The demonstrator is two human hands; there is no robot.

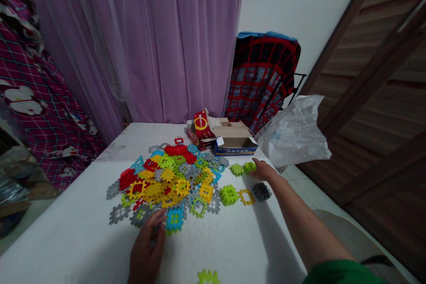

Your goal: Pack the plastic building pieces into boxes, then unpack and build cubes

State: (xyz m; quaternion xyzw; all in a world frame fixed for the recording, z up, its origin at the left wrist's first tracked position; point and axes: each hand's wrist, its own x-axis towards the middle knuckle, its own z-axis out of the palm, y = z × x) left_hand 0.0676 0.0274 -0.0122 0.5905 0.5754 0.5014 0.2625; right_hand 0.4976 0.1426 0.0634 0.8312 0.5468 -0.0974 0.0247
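Observation:
A heap of notched plastic building pieces [155,191] in yellow, grey, red, blue and green covers the table's middle. My left hand [148,246] rests at the heap's near edge, thumb and fingers apart, with nothing seen in it. Just right of its fingertips lies a blue square piece [174,218] with a green middle. On the far right, my right hand [262,171] has its fingers on a green building piece [249,167]. Beside that lies another green piece [237,169]. Nearer me are a green block [229,195], a yellow square frame [246,197] and dark grey pieces [261,191].
An open blue cardboard box [234,148] and a red box [200,128] stand at the back of the white table [86,213]. A clear plastic bag [294,135] hangs by the right edge. One green piece [208,276] lies at the front.

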